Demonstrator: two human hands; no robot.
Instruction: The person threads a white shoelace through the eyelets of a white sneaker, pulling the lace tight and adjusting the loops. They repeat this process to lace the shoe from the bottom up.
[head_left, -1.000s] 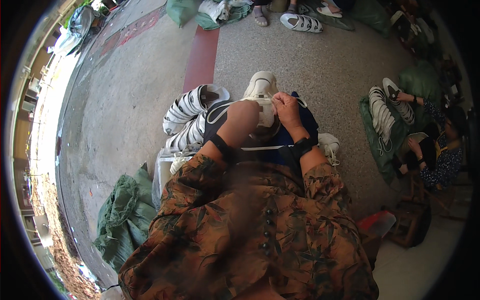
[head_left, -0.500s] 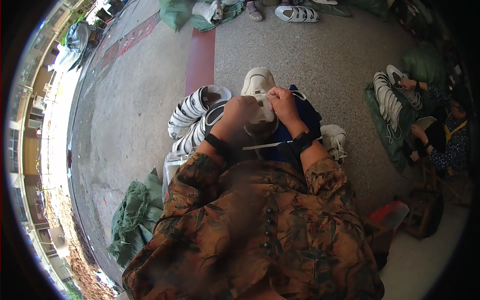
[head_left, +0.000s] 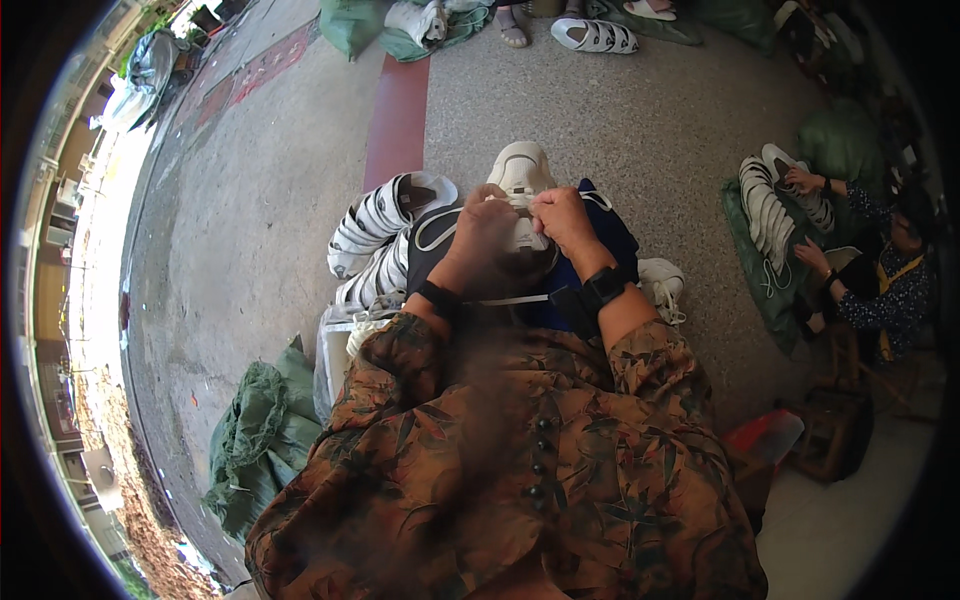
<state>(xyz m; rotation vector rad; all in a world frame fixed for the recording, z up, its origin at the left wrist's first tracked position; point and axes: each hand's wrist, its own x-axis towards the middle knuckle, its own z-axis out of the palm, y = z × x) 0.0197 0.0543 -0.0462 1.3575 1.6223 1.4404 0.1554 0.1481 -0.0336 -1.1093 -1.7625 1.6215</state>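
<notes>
A white lace-up sneaker (head_left: pixel 521 166) rests on my lap, toe pointing away from me. Over its tongue my left hand (head_left: pixel 478 232) is closed, gripping the white shoelace (head_left: pixel 432 232), part of which loops out to the left. My right hand (head_left: pixel 565 220) pinches the lace close to the shoe's eyelets, its thumb and forefinger pressed together. A lace end shows past it on dark blue cloth (head_left: pixel 610 232). The fingertips nearly meet, and the left ones are partly hidden behind that hand. The heel of the shoe lies in shadow under my wrists.
Nested white sneakers (head_left: pixel 372 228) lie left of my lap; another white shoe (head_left: pixel 660 282) sits on the right. Green sacking (head_left: pixel 262 430) is at lower left. On the right, a seated person (head_left: pixel 890 270) handles a row of shoes (head_left: pixel 768 215). More shoes (head_left: pixel 594 37) lie ahead.
My left hand has shifted slightly and a lace loop now stands out farther to its left. My right hand has drawn a little closer to the left over the shoe.
</notes>
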